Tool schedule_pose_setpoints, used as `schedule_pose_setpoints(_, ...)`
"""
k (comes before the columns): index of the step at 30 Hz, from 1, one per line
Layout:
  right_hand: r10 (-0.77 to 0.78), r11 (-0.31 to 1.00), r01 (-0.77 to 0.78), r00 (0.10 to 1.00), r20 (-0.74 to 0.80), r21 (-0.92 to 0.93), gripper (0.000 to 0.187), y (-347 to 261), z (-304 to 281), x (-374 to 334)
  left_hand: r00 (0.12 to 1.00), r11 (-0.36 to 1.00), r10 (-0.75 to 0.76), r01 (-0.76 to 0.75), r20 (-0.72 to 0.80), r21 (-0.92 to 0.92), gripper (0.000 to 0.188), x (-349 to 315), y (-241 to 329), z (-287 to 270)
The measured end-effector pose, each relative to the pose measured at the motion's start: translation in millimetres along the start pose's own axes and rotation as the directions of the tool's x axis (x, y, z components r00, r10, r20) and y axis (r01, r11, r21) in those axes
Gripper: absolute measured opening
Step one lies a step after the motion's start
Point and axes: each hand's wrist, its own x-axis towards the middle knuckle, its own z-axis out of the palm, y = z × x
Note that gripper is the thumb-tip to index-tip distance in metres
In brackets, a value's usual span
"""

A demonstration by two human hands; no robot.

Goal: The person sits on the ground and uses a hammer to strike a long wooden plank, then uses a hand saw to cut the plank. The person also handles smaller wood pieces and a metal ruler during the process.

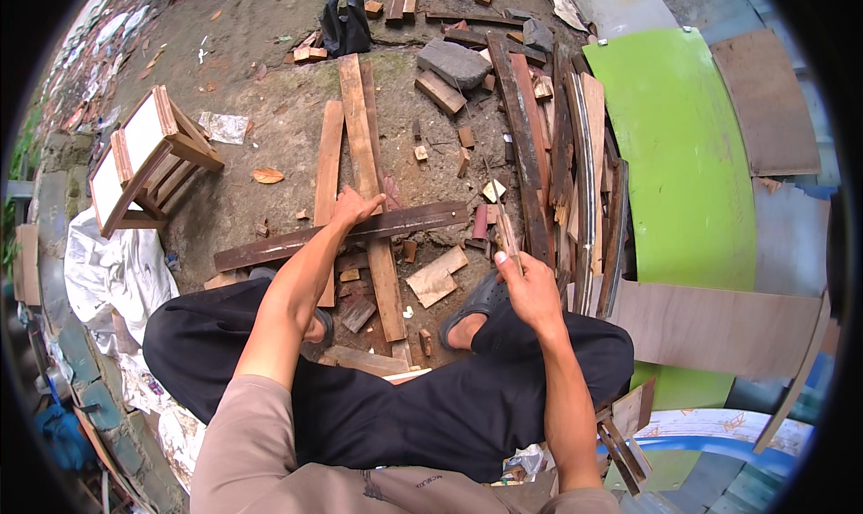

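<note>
A dark wooden plank (413, 219) lies crosswise over paler boards on the ground in front of me. My left hand (353, 208) is closed over the plank's far edge, where it crosses a long light-brown board (362, 145). In my right hand (532, 289), near my right knee, is a long, narrow, blade-like tool (507, 231). Its thin end points away from me, and its exact kind is unclear. The tool is apart from the plank, just right of the plank's right end. Between my feet lies a pale wood offcut (437, 277).
Long timber strips (530, 145) are piled at right beside a green panel (688, 145). A grey stone block (454, 62) and a black bag (345, 24) lie farther off. At left, a small wooden stool (148, 168) lies tipped near white sacking (117, 267).
</note>
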Motion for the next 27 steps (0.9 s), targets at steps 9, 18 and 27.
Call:
schedule_pose_setpoints(9,0.026,0.998,-0.024,0.999,-0.032,0.056,0.044,-8,-8,12,0.992,0.992,-0.124,0.123,-0.013,-0.039,0.12,28,19,24)
schedule_pose_setpoints(18,0.025,0.999,-0.025,0.999,0.023,0.023,0.044,-10,-7,23,0.993,0.997,-0.083,0.082,-0.085,-0.016,0.092,4,22,40)
schedule_pose_setpoints(27,-0.055,0.996,0.057,0.998,-0.026,0.063,0.042,-16,-11,19,0.909,0.96,0.258,-0.279,-0.329,-0.018,0.088,-47,14,30)
